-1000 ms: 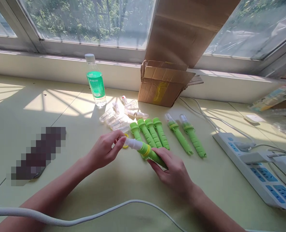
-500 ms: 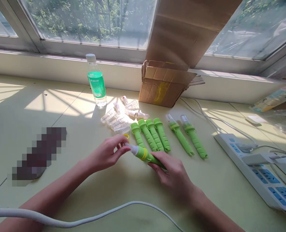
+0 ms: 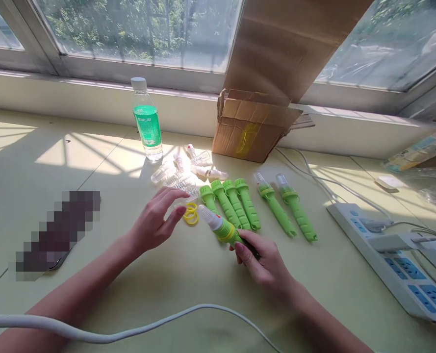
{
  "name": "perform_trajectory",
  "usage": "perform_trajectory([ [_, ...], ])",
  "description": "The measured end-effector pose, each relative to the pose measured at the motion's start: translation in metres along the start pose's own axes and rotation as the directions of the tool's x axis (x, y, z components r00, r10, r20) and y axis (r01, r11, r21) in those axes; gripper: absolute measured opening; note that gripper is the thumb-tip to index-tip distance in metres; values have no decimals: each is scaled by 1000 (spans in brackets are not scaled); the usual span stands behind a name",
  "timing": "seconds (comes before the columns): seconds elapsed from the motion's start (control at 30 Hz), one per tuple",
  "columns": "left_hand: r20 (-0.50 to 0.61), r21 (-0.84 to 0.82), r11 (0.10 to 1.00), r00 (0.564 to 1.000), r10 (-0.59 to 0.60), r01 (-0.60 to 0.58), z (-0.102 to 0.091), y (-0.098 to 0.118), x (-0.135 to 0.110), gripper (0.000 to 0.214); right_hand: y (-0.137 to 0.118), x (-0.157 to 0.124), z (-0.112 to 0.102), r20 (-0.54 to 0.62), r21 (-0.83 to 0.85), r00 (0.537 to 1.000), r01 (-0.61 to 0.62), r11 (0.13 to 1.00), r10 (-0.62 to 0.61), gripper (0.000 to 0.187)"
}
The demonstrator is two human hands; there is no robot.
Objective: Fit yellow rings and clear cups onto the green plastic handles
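My right hand point(image 3: 264, 257) grips a green plastic handle point(image 3: 225, 231) tilted up to the left. Its threaded end has a yellow ring round it and carries a white insert with a clear ribbed tip point(image 3: 207, 215). My left hand point(image 3: 161, 220) has its thumb and fingers apart and holds nothing visible. It hovers beside the yellow rings point(image 3: 191, 217) and the clear ribbed caps point(image 3: 183, 182). Behind the held handle lie several green handles point(image 3: 242, 203) with bare threaded ends. Two more green handles point(image 3: 293, 213), with clear tips fitted, rest farther right.
White inserts point(image 3: 206, 171) lie in the sunlight near a green-labelled bottle point(image 3: 147, 127). A cardboard box point(image 3: 250, 130) stands by the window. On the right is a power strip point(image 3: 394, 264) with plugs and cords. A white cable point(image 3: 159, 317) crosses the foreground; a blurred-out object point(image 3: 58, 233) lies left.
My left hand has let go of the clear tip and moved left, its fingers opening. The yellow rings now show more fully. The held handle has shifted slightly right and tipped up.
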State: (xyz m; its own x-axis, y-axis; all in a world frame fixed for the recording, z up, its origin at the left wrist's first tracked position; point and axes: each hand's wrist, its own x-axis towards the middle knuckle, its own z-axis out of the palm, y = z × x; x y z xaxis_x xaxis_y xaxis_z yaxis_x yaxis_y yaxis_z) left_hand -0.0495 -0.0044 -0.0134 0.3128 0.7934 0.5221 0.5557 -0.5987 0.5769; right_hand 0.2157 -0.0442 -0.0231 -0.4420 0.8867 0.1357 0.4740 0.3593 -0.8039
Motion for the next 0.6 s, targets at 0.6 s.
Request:
perform_trajectory([
  [0.6, 74, 479, 878, 996, -49, 7, 5, -4, -2, 29, 2, 2, -1, -24, -7, 1000, 7, 1000, -7, 20],
])
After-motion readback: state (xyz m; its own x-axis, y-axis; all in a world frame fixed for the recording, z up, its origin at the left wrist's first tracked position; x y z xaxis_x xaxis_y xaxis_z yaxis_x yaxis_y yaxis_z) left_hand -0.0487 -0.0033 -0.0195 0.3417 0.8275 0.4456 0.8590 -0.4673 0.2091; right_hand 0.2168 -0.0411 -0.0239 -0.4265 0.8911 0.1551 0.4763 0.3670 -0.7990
